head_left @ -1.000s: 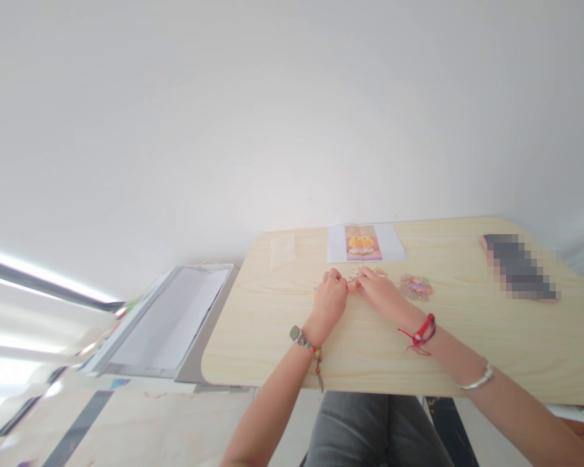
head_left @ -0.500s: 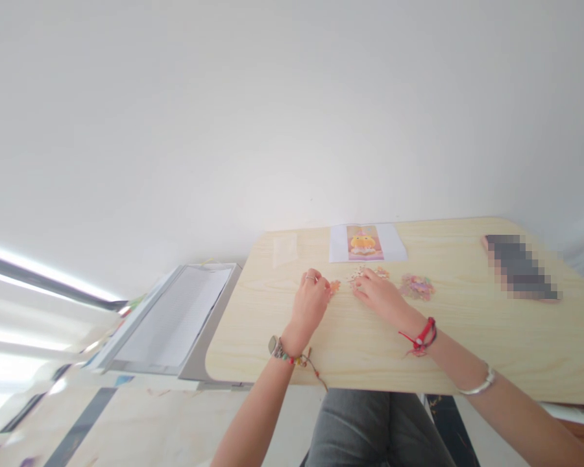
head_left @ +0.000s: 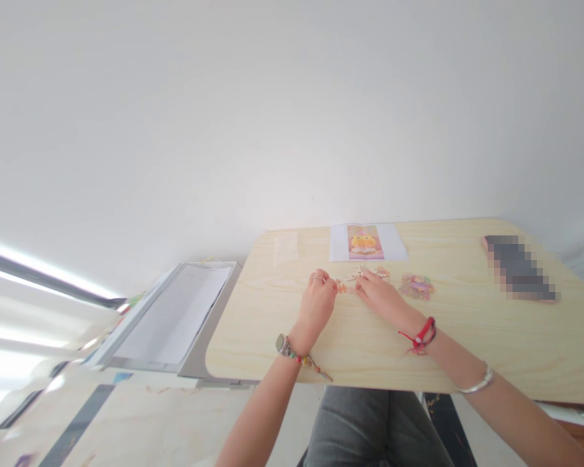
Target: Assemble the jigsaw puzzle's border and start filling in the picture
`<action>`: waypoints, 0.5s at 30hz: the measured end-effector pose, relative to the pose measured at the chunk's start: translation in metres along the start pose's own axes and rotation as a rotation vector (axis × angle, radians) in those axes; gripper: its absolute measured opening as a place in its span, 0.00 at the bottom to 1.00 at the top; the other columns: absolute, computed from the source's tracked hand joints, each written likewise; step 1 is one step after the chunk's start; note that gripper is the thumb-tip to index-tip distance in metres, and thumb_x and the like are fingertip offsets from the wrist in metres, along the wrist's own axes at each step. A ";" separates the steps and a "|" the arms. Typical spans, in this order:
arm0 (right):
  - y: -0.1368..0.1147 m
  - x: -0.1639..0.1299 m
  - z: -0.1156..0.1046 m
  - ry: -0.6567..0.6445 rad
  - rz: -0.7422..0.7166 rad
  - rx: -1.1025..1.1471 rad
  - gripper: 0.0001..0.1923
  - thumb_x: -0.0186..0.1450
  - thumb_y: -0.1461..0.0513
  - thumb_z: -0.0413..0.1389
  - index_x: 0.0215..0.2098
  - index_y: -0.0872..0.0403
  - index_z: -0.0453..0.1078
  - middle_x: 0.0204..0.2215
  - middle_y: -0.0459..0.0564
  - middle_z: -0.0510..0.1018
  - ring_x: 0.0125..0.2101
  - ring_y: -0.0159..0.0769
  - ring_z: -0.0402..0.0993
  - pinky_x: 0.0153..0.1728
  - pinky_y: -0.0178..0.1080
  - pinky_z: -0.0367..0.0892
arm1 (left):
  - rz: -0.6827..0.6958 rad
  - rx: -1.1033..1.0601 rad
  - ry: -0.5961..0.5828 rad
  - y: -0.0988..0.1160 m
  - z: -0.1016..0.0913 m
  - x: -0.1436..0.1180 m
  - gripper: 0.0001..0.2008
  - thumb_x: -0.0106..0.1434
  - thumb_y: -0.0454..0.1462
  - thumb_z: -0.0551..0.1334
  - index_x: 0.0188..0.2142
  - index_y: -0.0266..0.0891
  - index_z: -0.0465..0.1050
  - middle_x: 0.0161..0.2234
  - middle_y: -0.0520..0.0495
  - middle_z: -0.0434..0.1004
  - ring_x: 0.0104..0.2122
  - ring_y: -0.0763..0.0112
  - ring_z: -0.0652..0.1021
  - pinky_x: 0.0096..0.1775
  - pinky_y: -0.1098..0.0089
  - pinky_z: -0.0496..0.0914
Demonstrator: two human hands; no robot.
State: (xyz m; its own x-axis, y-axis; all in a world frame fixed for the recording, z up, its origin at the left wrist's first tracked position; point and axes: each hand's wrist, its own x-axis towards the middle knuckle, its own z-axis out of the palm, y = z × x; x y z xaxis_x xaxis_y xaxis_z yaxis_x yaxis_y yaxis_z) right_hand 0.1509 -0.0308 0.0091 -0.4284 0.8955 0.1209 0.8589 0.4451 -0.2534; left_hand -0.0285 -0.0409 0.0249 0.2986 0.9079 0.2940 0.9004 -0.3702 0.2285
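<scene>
Small orange jigsaw pieces (head_left: 341, 286) lie between my two hands on the pale wooden table. My left hand (head_left: 318, 301), with a ring on one finger, is curled closed at their left edge; its fingertips pinch at the pieces and are partly hidden. From the right, my right hand (head_left: 378, 296) reaches in with thumb and fingers closed on a jigsaw piece beside the orange ones. Behind its fingers is a loose pile of jigsaw pieces (head_left: 379, 272), some pale side up. Another pile of pinkish, multicoloured pieces (head_left: 417, 287) sits to its right.
A white sheet with a printed yellow character picture (head_left: 365, 242) lies near the wall. A clear plastic sleeve (head_left: 286, 248) is at the table's back left. A dark, pixelated flat object (head_left: 520, 267) lies at the right. Left of the table stands a grey surface with papers (head_left: 175, 318).
My left hand has shifted slightly right, closer to my right hand. My right hand's fingertips have come down beside the orange pieces, narrowing the space between the hands.
</scene>
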 end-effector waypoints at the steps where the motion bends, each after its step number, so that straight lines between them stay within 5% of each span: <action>1: 0.002 -0.001 0.000 0.000 -0.019 0.021 0.09 0.66 0.64 0.47 0.34 0.56 0.68 0.37 0.53 0.70 0.36 0.36 0.70 0.36 0.37 0.64 | 0.001 0.002 -0.001 0.000 0.000 0.000 0.06 0.62 0.30 0.56 0.31 0.36 0.70 0.37 0.45 0.64 0.39 0.67 0.68 0.38 0.67 0.70; 9: 0.002 -0.002 0.001 -0.018 0.017 0.043 0.07 0.65 0.64 0.48 0.34 0.56 0.67 0.39 0.53 0.70 0.35 0.36 0.70 0.34 0.37 0.64 | -0.081 -0.030 0.045 -0.014 -0.011 -0.010 0.05 0.60 0.29 0.58 0.30 0.37 0.71 0.37 0.46 0.63 0.40 0.66 0.68 0.39 0.68 0.69; 15: 0.002 -0.001 0.004 -0.037 0.044 -0.068 0.10 0.66 0.66 0.44 0.35 0.56 0.67 0.38 0.53 0.70 0.33 0.35 0.70 0.31 0.36 0.63 | -0.013 -0.052 0.002 0.004 -0.009 -0.011 0.04 0.61 0.31 0.57 0.33 0.37 0.70 0.37 0.46 0.64 0.39 0.67 0.69 0.39 0.68 0.70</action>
State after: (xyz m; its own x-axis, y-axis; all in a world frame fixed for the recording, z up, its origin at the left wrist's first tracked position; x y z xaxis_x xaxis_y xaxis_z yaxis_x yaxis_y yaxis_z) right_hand 0.1521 -0.0306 0.0046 -0.3989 0.9139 0.0749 0.8937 0.4058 -0.1916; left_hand -0.0311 -0.0536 0.0309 0.2868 0.9122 0.2926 0.8864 -0.3685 0.2803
